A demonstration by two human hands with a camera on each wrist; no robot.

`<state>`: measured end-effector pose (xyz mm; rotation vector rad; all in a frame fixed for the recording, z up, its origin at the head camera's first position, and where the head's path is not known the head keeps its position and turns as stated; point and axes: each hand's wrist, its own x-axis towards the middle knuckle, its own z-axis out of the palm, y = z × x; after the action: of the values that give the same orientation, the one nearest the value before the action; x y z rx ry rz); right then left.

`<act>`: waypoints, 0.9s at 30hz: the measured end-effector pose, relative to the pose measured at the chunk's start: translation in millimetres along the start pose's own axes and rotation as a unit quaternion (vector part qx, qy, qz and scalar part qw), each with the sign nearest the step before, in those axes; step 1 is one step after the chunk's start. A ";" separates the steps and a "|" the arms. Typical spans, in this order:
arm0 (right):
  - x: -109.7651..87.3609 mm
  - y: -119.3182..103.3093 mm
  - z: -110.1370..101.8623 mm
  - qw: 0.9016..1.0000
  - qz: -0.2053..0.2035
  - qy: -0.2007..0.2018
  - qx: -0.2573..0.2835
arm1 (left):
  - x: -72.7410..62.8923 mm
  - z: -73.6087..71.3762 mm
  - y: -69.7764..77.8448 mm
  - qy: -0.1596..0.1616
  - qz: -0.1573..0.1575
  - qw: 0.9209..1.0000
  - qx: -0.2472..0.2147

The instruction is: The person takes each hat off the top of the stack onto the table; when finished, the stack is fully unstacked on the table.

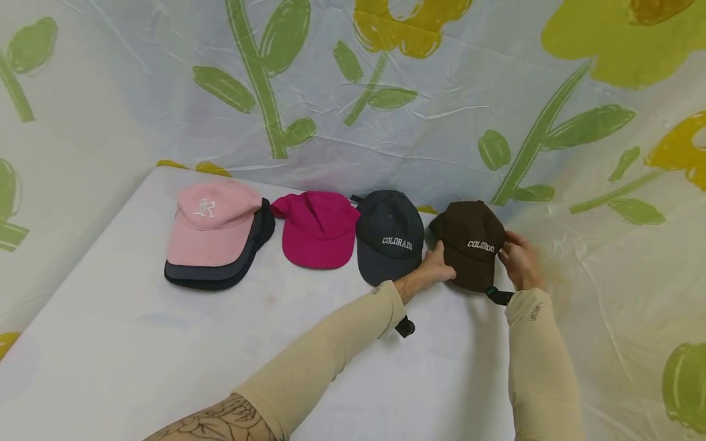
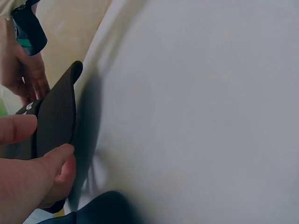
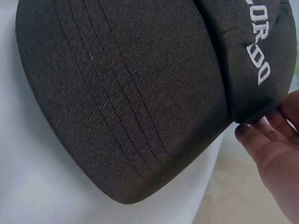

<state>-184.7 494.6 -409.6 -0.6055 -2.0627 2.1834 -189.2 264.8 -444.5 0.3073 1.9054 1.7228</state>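
Note:
A dark brown baseball cap with white COLORADO lettering sits at the right end of a row of caps, brim toward me. My left hand holds its left side, thumb and fingers at the brim's edge in the left wrist view. On the opposite side, my right hand grips the lower edge of the crown. In the right wrist view those fingers tuck under the rim, their tips partly hidden by the cap. Just left of my left hand lies a dark navy COLORADO cap.
A magenta cap lies left of the navy one. Farther left, a pink cap tops a stack with dark caps beneath. The white table meets a flower-printed sheet behind and at the right.

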 end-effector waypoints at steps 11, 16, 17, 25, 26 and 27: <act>5.3 8.0 4.2 0.999 0.027 0.001 -0.036 | 4.2 7.6 -5.6 0.005 -0.051 0.997 0.057; 8.3 6.2 5.7 0.999 0.021 -0.006 -0.045 | 7.4 6.2 -5.5 0.006 -0.055 0.996 0.065; 8.9 5.9 6.0 0.999 0.020 -0.002 -0.043 | 7.9 6.2 -5.5 0.006 -0.056 0.996 0.066; 10.7 6.5 3.9 0.998 0.024 -0.001 -0.052 | 9.2 8.2 -7.1 0.014 -0.061 0.995 0.079; 10.5 6.8 3.3 0.998 0.025 -0.001 -0.054 | 8.8 8.3 -7.2 0.013 -0.060 0.995 0.078; 10.8 7.3 2.0 0.998 0.026 -0.001 -0.056 | 8.4 8.1 -7.5 0.011 -0.059 0.995 0.077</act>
<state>-193.8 495.5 -419.1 -0.6751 -2.2073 2.1080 -190.4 274.8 -454.0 0.2282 2.0346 1.5126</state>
